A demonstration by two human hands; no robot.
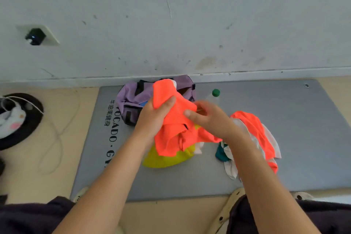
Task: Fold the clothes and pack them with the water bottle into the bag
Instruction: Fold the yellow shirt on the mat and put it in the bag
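A crumpled orange garment (173, 129) is lifted above the grey mat (284, 119). My left hand (153, 118) grips its upper part, thumb over the cloth. My right hand (210, 118) pinches the same garment from the right. Behind it, against the wall, sits the purple bag (129, 99), with its opening partly hidden by the cloth. A clear water bottle with a green cap (216, 93) stands to the bag's right. A yellow garment (167, 157) lies under the orange one. A second orange-and-white piece (256, 131) and a teal piece (221, 153) lie beneath my right forearm.
The wall rises right behind the mat. To the left, on the beige floor, lie a white cable (57, 129) and a black round object (24, 119) with a plush toy. My knees in dark trousers and light shoes (233, 207) are at the mat's near edge.
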